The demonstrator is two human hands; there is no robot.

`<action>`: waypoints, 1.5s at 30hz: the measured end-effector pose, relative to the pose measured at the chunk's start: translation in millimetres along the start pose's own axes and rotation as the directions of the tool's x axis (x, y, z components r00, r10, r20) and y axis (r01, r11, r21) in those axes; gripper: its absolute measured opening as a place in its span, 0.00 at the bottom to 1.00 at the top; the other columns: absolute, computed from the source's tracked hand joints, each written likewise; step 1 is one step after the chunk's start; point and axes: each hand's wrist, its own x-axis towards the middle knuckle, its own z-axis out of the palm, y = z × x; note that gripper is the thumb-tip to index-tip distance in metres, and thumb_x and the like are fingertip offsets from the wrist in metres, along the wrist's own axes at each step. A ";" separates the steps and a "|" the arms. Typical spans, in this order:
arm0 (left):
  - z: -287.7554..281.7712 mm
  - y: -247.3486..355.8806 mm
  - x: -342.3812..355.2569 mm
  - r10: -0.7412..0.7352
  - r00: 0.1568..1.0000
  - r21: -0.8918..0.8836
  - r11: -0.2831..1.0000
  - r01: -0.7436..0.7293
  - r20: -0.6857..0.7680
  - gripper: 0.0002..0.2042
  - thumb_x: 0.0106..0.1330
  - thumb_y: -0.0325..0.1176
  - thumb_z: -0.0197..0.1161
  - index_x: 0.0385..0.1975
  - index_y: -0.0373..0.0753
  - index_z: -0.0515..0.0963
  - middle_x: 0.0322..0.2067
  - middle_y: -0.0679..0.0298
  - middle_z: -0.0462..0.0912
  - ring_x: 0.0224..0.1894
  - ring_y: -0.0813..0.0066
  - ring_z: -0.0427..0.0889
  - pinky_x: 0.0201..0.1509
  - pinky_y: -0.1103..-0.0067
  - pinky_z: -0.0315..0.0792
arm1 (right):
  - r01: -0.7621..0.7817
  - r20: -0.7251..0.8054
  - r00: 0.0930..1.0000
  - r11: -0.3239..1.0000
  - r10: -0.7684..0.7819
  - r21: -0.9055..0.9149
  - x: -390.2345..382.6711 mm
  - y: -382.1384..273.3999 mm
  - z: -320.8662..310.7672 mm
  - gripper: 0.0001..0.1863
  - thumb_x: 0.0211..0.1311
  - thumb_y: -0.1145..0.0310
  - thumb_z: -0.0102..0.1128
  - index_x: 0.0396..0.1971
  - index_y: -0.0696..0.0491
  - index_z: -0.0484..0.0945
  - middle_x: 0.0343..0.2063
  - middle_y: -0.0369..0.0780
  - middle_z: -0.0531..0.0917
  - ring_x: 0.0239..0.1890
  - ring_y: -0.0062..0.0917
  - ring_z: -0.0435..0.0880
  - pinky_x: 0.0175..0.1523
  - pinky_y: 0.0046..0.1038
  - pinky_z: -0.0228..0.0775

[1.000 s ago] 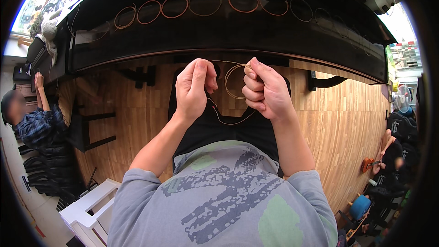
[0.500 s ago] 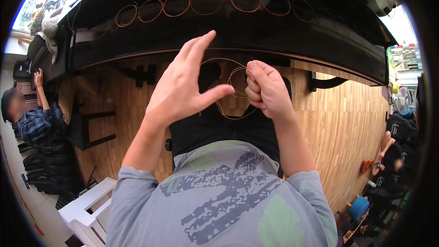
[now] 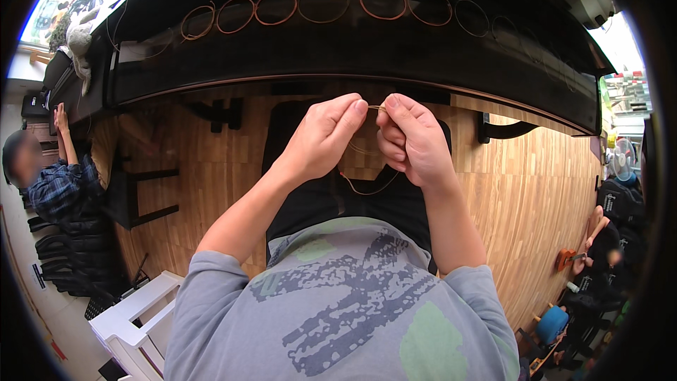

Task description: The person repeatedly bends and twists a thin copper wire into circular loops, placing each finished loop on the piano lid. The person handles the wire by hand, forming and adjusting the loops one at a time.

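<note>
Thin golden coiled wire (image 3: pixel 376 107) in the pinch of your left hand (image 3: pixel 326 134) and right hand (image 3: pixel 415 140) (slack at six o'clock).

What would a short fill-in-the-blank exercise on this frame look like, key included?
Of the left hand and right hand, ____ (neither/one/both) hold the thin wire.
Coiled rings lie in a row on a glossy ____-coloured surface.
The person's T-shirt is mostly ____ in colour.
The floor looks made of ____.
Missing words: both; black; grey; wood.
</note>
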 end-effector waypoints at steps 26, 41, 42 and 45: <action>2.5 5.5 1.3 -0.246 0.962 -0.742 0.621 0.253 0.122 0.16 0.74 0.41 0.42 0.22 0.44 0.64 0.13 0.73 0.59 0.22 0.77 0.69 0.27 0.79 0.65 | 0.147 -0.080 0.984 0.981 -0.158 -0.125 -2.4 7.7 11.0 0.12 0.71 0.66 0.50 0.43 0.58 0.77 0.19 0.27 0.70 0.15 0.04 0.58 0.19 0.11 0.48; 6.1 0.7 3.2 -0.304 0.943 -0.909 0.342 0.240 0.135 0.16 0.72 0.40 0.43 0.19 0.46 0.60 0.15 0.75 0.53 0.19 0.83 0.57 0.25 0.81 0.58 | 0.216 -0.094 0.958 0.896 -0.272 -0.388 6.5 17.4 7.5 0.12 0.71 0.65 0.48 0.41 0.57 0.77 0.18 0.28 0.71 0.15 0.06 0.62 0.18 0.12 0.51; 6.5 1.4 3.6 -0.310 0.943 -0.905 0.354 0.237 0.126 0.16 0.72 0.40 0.43 0.19 0.46 0.60 0.15 0.75 0.53 0.19 0.83 0.57 0.25 0.81 0.59 | 0.249 -0.082 0.941 0.836 -0.328 -0.489 8.1 19.7 5.4 0.12 0.71 0.65 0.48 0.39 0.57 0.77 0.18 0.28 0.71 0.15 0.07 0.62 0.18 0.12 0.52; 7.0 3.6 3.8 -0.318 0.943 -0.884 0.407 0.229 0.098 0.16 0.72 0.39 0.43 0.19 0.46 0.60 0.15 0.74 0.54 0.17 0.83 0.56 0.26 0.80 0.60 | 0.236 -0.041 0.952 0.810 -0.304 -0.536 8.3 18.9 0.0 0.12 0.72 0.64 0.46 0.32 0.55 0.75 0.16 0.28 0.70 0.16 0.08 0.64 0.19 0.13 0.53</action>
